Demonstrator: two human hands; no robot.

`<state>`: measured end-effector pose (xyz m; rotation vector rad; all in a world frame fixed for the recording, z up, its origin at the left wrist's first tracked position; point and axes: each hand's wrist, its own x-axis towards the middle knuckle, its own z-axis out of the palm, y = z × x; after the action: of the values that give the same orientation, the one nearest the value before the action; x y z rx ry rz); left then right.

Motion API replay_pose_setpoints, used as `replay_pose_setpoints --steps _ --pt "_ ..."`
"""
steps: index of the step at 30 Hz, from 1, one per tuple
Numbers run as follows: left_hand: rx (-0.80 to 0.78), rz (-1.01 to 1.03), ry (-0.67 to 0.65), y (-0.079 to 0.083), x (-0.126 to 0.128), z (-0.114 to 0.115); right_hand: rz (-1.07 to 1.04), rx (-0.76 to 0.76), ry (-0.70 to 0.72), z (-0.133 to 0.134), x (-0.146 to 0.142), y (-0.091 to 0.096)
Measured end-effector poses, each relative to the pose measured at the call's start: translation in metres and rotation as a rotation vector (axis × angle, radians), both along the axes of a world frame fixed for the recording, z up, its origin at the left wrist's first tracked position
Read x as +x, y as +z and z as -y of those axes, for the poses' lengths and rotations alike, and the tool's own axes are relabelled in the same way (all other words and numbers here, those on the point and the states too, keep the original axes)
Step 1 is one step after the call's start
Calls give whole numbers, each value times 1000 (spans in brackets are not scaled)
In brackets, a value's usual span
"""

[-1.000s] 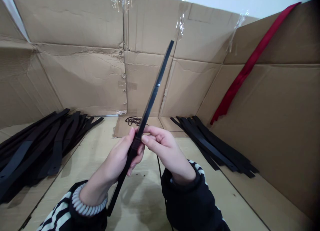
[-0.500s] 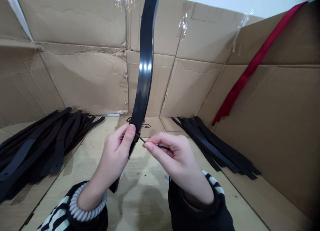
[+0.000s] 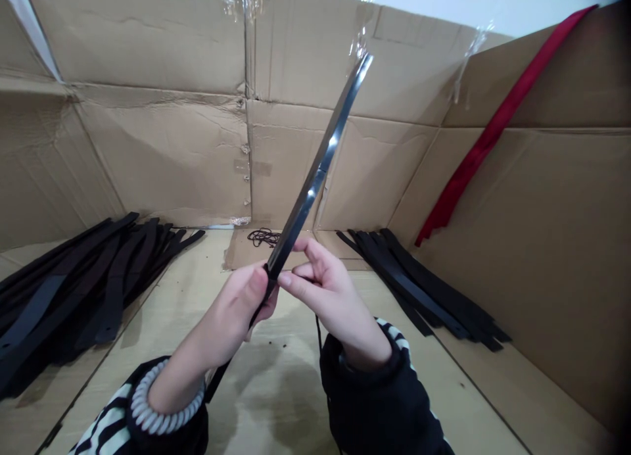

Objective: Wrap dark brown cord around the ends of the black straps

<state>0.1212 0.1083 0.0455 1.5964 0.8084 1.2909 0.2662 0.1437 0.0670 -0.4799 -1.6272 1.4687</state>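
My left hand (image 3: pixel 236 310) is closed around a long glossy black strap (image 3: pixel 315 179), gripping it near its lower third. The strap rises edge-on, tilted up and to the right, and its tip reaches the cardboard back wall. Its lower end pokes out below my left wrist. My right hand (image 3: pixel 325 290) meets the strap at the same spot, thumb and fingers pinched on a thin black cord (image 3: pixel 318 327) that hangs down past my right sleeve.
A large heap of black straps (image 3: pixel 83 277) lies at the left, a smaller stack (image 3: pixel 419 284) at the right. Loose black cords (image 3: pixel 263 237) lie at the back centre. A red strip (image 3: pixel 493 126) leans on the right cardboard wall. Cardboard walls enclose the wooden tabletop (image 3: pixel 276 389).
The strap, upright with its broad face towards me half a second ago, has turned edge-on and tilted right. My right hand has come back against the strap after pulling away to the right.
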Motion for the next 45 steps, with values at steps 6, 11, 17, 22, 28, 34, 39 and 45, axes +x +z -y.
replay_pose_setpoints --steps 6,11,17,22,28,34,39,45 --pt "-92 46 -120 -2 1 -1 -53 90 33 8 -2 1" --pt "40 93 300 -2 17 -8 12 158 -279 9 -8 -4" --pt "-78 193 273 -3 14 -9 -18 221 -113 9 -6 -4" --pt "-328 218 208 -1 8 -6 12 62 130 6 -5 -4" --pt "-415 269 -132 -3 8 -5 17 -4 123 8 -5 -3" --pt "-327 234 -50 -2 11 -8 22 2 -131 6 -9 -7" --pt "-207 219 133 -4 16 -11 50 72 -226 4 -8 -6" --pt "-402 339 -183 -4 6 -11 30 -1 73 -1 2 -3"
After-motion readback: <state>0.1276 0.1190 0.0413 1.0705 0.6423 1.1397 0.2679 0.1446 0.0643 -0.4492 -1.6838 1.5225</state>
